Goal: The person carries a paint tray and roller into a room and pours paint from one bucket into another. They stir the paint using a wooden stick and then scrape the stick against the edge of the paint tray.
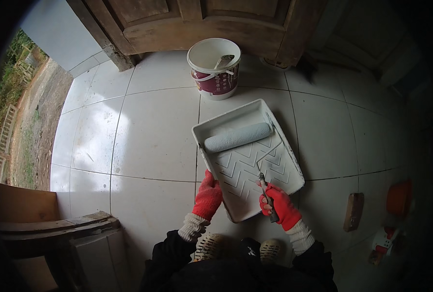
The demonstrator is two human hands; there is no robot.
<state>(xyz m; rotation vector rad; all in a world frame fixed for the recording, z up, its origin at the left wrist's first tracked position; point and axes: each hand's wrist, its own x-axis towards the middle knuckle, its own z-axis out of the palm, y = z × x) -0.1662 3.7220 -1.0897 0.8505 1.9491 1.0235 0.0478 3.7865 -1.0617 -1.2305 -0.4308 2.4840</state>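
Left: a wooden bench (56,228) at the floor's edge. Centre: the left hand (208,195), in a red glove, grips the near-left rim of a white paint tray (284,146) lying on the tiled floor (148,136). A grey-white roller (238,136) rests across the tray's deep end. Beyond it, before the wooden door (202,24), stands an open white bucket (214,68) with a dark red label band. Right: the right hand (280,204) is closed around the roller's handle (269,197). A brown block (353,211) lies further right.

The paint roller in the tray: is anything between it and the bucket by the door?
Nothing visible. The roller lies at the tray's deep end, and only bare white tile separates the tray from the paint bucket.
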